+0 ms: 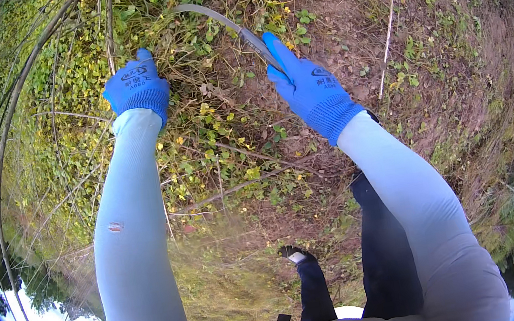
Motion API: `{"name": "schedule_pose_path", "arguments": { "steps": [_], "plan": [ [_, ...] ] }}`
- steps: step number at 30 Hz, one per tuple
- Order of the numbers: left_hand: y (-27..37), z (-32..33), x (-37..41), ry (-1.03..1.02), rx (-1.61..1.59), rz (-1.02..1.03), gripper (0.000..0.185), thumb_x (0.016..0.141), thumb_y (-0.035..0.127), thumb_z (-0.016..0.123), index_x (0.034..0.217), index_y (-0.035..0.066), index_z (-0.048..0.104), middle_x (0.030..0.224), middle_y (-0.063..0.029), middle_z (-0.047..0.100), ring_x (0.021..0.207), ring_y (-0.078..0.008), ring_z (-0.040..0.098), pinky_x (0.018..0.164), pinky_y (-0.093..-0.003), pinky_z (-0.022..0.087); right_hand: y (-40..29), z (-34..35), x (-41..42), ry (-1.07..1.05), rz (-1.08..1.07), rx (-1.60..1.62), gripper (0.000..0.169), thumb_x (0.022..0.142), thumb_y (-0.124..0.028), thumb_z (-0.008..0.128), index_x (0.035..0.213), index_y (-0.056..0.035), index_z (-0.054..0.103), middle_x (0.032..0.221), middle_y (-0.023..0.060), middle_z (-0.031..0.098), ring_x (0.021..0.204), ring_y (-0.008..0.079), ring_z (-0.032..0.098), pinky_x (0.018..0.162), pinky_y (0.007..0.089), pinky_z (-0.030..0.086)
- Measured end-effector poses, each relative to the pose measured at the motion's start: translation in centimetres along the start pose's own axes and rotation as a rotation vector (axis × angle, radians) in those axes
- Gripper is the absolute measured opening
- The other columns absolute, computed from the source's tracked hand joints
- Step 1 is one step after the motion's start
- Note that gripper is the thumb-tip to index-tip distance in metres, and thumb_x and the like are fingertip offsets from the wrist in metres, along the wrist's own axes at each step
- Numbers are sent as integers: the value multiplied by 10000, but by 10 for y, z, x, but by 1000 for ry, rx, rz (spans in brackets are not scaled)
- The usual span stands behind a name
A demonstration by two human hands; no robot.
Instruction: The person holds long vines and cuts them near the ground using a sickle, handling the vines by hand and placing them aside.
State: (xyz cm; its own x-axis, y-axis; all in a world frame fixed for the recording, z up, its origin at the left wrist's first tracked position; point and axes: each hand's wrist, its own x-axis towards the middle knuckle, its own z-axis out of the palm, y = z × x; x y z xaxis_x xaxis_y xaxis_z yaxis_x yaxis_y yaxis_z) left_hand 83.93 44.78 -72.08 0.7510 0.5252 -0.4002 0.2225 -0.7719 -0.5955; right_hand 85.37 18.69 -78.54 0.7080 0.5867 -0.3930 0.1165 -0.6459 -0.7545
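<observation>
My right hand [307, 82], in a blue coated work glove, is shut on the dark handle of a sickle [212, 14]. The curved grey blade arcs to the upper left, its tip among green and yellow ground vines [160, 31]. My left hand [135, 86] wears a matching glove and is at the vines left of the blade. Its fingers curl down out of sight, with the thumb pointing up, so what it holds is hidden. A thin upright woody stem [109, 33] rises just beyond that hand. Both gloves bear printed writing.
Long bare arching branches [9, 116] stand on the left. Dry twigs [236, 190] cross the ground below my hands, and a pale stick [387, 43] lies at right. Brown soil [341, 25] shows beyond my right hand. My dark-trousered legs [385, 246] are on the sloping ground.
</observation>
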Motion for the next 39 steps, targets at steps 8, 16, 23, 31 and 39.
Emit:
{"name": "schedule_pose_path", "arguments": {
  "steps": [8, 16, 23, 31, 39],
  "plan": [
    [20, 47, -85, -165, -297, 118, 510, 739, 258, 788, 1193, 140, 586, 1023, -123, 678, 1008, -318, 664, 854, -464, 528, 64, -24, -147, -40, 80, 106, 622, 1000, -253, 538, 1559, -185, 275, 1013, 251, 639, 948, 417, 651, 832, 465, 512],
    [29, 13, -47, 195, -57, 2, 899, 806, 393, 771, 1514, 121, 290, 1389, -187, 517, 1230, -322, 553, 928, -467, 502, -2, 7, 1, 36, -40, 56, 611, 1008, -277, 513, 1558, -231, 249, 946, 262, 634, 864, 402, 650, 764, 504, 505],
    [28, 31, -32, -202, -216, 237, 420, 887, 187, 617, 1299, 119, 565, 1134, -151, 671, 1052, -320, 659, 903, -442, 526, 50, -15, -124, -201, 55, -25, 645, 1001, -263, 528, 1567, -223, 222, 1034, 264, 637, 929, 433, 644, 829, 484, 516],
    [26, 96, -155, -404, -459, 204, 539, 758, 236, 718, 1247, 83, 550, 1005, -156, 665, 971, -349, 657, 824, -461, 526, 24, -12, -111, -98, -41, 257, 596, 1004, -296, 537, 1539, -177, 305, 1008, 271, 626, 883, 429, 648, 784, 489, 516],
    [25, 75, -278, 118, -508, 314, 787, 851, 328, 706, 1510, 98, 344, 1444, -237, 449, 1234, -432, 477, 1078, -591, 309, 34, -16, -63, -183, -9, -100, 625, 1005, -302, 534, 1562, -246, 256, 962, 253, 613, 828, 398, 644, 757, 479, 517]
  ]
}}
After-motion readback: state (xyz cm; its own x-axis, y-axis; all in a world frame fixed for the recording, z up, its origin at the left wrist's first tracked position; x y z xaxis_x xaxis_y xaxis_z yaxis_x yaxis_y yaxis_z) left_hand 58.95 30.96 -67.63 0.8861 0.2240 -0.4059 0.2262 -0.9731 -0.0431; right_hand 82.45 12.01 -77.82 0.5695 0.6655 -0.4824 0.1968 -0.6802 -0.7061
